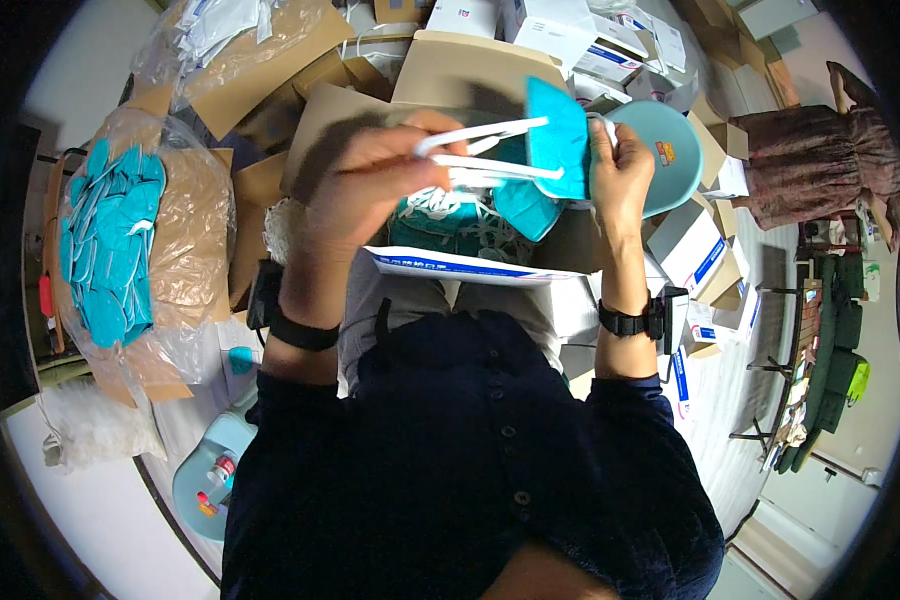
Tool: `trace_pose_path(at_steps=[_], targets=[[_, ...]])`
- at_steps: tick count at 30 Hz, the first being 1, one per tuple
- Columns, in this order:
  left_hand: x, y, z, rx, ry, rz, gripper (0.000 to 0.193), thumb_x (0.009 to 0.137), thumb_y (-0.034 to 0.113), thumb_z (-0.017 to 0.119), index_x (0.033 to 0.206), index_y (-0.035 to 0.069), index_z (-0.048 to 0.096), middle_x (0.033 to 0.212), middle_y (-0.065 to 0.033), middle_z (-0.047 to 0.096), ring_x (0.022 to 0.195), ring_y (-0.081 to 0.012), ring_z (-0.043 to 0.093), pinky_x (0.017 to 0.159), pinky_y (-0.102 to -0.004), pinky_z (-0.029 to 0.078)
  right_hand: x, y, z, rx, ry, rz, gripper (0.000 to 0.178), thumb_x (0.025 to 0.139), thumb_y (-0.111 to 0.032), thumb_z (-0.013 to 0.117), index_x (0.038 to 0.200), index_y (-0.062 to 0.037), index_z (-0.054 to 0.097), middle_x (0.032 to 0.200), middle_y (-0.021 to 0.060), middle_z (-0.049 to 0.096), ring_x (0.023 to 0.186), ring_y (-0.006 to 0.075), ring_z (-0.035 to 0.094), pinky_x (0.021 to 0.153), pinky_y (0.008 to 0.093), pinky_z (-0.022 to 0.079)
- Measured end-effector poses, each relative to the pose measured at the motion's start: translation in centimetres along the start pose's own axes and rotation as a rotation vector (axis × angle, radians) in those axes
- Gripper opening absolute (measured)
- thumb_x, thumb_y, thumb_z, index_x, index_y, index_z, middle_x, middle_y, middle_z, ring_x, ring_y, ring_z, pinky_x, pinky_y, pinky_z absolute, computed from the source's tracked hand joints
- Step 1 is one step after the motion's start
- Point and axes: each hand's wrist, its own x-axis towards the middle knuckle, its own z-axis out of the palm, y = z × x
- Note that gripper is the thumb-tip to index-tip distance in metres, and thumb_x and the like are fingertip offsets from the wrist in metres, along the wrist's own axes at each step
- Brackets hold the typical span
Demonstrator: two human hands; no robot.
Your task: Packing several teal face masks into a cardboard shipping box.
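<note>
My right hand [622, 172] grips a teal face mask [558, 135] by its edge, above an open cardboard box [470, 70]. The mask's white elastic straps [490, 132] are pulled out to the left, pinched in the fingers of my left hand [385, 178], which is slightly blurred. Just below the held mask is another teal mask [530, 208]; whether it hangs or rests in the box I cannot tell. Inside the box lie more teal masks [440, 228] with tangled white straps. A white carton panel with a blue stripe [470, 266] borders the box nearest my lap.
A plastic-lined carton [185, 250] at left holds a heap of teal masks [115, 240]. Behind my right hand is a blue-green plastic stool [660, 150]. White cartons [690, 245] crowd the right and back. At far right stands a person in brown patterned clothing [810, 160].
</note>
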Motion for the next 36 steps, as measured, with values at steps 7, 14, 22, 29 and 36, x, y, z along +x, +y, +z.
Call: trace_pose_path(at_steps=[7,14,22,29,36], targets=[[-1.4,0.3,-1.4,-0.169,0.346,-0.028,0.029,0.094,0.018,0.051,0.107,-0.006,0.061,0.095,-0.0111,0.064,0.082,-0.0161,0.059,0.077,-0.0262,0.047,-0.6,0.8,0.2,-0.163,-0.016,-0.064,0.03,0.091,-0.02,0.066,0.076,0.0048,0.058,0.054,0.0135,0.049,0.048,0.0145,0.041,0.047,0.0333,0.036],[-0.9,-0.4,-2.1,-0.674,-0.202,-0.084,0.063,0.102,0.051,0.034,0.139,0.001,0.044,0.077,-0.0087,0.062,0.043,-0.0016,0.033,0.038,-0.0156,0.027,-0.8,0.2,0.7,-0.228,-0.057,-0.069,0.033,0.092,-0.023,0.064,0.076,0.0049,0.058,0.06,0.0224,0.056,0.048,0.0306,0.053,0.05,0.0392,0.041],[-0.2,3.5,0.5,-0.042,-0.158,-0.35,0.071,0.1,0.059,0.017,0.152,0.011,0.022,0.074,-0.0189,0.067,0.035,-0.0058,0.05,0.03,-0.0137,0.027,-0.8,0.8,0.0,-0.241,-0.09,-0.068,0.028,0.09,-0.023,0.065,0.078,0.0027,0.061,0.062,0.0221,0.057,0.051,0.0351,0.055,0.052,0.0411,0.042],[0.9,2.4,0.5,0.035,-0.025,-0.414,0.058,0.104,0.044,0.022,0.137,0.0,0.043,0.078,-0.0158,0.068,0.031,-0.0069,0.04,0.028,-0.0159,0.02,-1.1,0.0,-0.7,-0.338,-0.188,-0.116,0.027,0.089,-0.024,0.066,0.081,0.0015,0.064,0.06,0.0223,0.057,0.053,0.0369,0.056,0.054,0.0408,0.044],[1.9,2.3,2.2,0.047,0.033,-0.513,0.053,0.104,0.042,0.032,0.12,0.0,0.058,0.083,-0.0177,0.068,0.039,-0.0097,0.048,0.037,-0.0172,0.033,-0.8,-2.5,-1.8,0.472,-0.338,0.351,0.029,0.099,-0.027,0.055,0.102,-0.0025,0.07,0.077,0.0027,0.069,0.057,0.0069,0.048,0.051,0.0227,0.034]])
